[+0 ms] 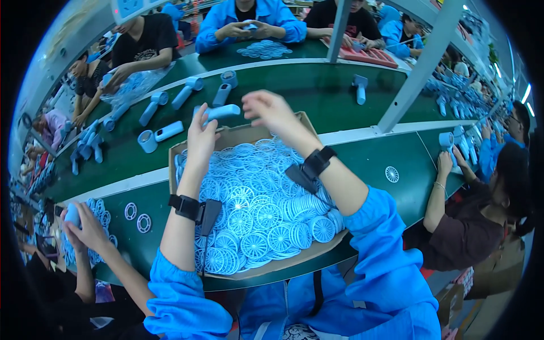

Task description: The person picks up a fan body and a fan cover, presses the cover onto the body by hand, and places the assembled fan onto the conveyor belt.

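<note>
My left hand (pixel 202 136) is above the far rim of a cardboard box, its fingers closed around the left end of a light blue handheld fan (pixel 224 111). The fan's rounded handle points right, and its head is mostly hidden by my fingers. My right hand (pixel 271 113), slightly blurred by motion, hovers just right of the handle, fingers apart with nothing in them. Below my wrists, the open cardboard box (pixel 326 247) is heaped with light blue round spoked fan grilles (pixel 241 221).
More handheld fans (pixel 153 107) lie along the green conveyor belt (pixel 294 85) beyond the box. Two ring-shaped parts (pixel 144 222) are on the table at left, and a pale grille (pixel 391 174) at right. A metal post (pixel 422 68) rises at right. Co-workers sit on both sides and opposite.
</note>
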Demonstrator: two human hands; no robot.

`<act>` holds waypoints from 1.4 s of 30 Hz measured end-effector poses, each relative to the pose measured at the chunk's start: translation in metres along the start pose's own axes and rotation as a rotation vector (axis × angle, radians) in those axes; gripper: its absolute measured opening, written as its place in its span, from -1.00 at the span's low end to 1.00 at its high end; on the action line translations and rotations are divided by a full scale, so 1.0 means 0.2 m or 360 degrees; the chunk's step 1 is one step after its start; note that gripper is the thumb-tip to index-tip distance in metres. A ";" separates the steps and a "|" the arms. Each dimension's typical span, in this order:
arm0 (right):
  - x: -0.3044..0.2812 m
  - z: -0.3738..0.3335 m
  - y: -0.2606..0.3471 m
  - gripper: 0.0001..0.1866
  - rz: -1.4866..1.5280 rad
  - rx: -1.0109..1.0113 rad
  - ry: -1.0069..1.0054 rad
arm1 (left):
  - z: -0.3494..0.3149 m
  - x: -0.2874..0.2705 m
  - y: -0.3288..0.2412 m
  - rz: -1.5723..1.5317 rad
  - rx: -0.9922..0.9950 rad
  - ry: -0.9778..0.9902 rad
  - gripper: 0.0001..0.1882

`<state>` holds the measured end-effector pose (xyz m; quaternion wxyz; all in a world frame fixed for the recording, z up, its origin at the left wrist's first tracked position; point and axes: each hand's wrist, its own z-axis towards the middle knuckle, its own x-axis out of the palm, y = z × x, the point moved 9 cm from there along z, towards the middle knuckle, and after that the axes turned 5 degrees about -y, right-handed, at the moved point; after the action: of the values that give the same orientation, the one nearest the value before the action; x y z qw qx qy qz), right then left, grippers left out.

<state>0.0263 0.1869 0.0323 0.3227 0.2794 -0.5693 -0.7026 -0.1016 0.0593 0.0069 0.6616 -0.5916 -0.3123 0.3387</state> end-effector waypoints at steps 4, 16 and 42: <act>-0.49 0.12 0.19 -0.61 0.0233 -0.0053 -0.0377 | 0.00 0.05 0.02 0.0390 0.0149 0.0228 -0.62; -2.10 0.21 -0.71 -0.32 -0.1563 0.0609 -0.1057 | -0.08 0.13 -0.10 0.0660 0.0828 0.0241 -0.78; 0.37 -0.39 -0.10 -0.24 -0.1993 0.0219 0.1609 | -0.13 0.14 0.00 -0.0360 -0.0390 0.0596 -0.70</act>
<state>0.0364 0.0847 -0.0040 0.0698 0.8497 -0.1343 -0.5051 -0.0649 0.0668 0.0042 0.6650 -0.6811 -0.2873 0.1065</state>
